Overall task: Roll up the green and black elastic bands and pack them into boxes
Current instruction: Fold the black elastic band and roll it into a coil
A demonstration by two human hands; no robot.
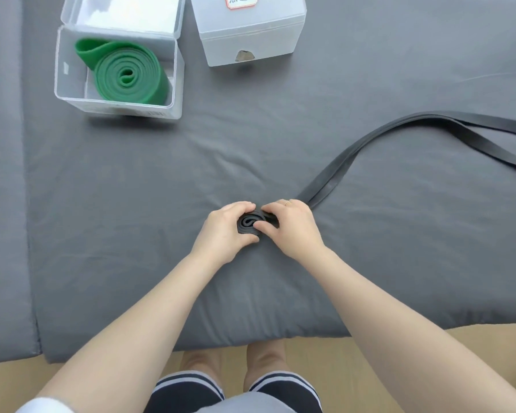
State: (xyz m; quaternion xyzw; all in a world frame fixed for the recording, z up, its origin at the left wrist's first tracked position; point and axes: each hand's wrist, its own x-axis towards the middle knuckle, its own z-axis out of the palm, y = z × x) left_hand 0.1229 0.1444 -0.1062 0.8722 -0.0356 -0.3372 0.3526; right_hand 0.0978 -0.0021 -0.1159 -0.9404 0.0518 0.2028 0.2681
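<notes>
Both hands are clamped on the black band (370, 144): left hand (224, 231) and right hand (292, 228) pinch its small coil mid-mattress (191, 180), well back from the near edge, with the loose tail snaking off right. Grey sheet all round, tan floor (370, 353) below. Far left, the green band (125, 73) sits rolled in the open box (58, 73); the closed box (251, 34) stands beside it, both well apart from the hands.

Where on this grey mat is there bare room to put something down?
Bare grey mat lies left of the hands, below the open box with the green roll. More lies between the closed box and the black band tail. It is crowded where the left hand and right hand grip the black coil.
</notes>
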